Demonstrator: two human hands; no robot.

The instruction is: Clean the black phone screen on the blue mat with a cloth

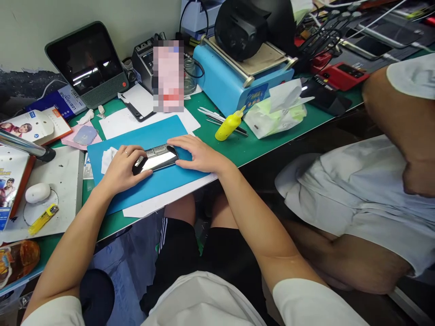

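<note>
A smartphone (159,158) with a dark, glossy face that mirrors the light lies sideways on a blue mat (163,131). My left hand (124,167), a ring on one finger, grips its left end between thumb and fingers. Around the right end are the thumb and fingers of my right hand (197,154), one at the top edge and the thumb at the lower edge. Beside my left hand is a crumpled white tissue (108,159) on the mat. White paper (170,192) shows from under the mat's front edge.
A yellow squeeze bottle (229,124) and a tissue pack (277,113) stand to the right, before a blue machine (220,77). A dark-screened display (88,59) stands behind. At left are a yellow lighter (43,219) and white earbud case (37,193). Another person (356,190) sits close at right.
</note>
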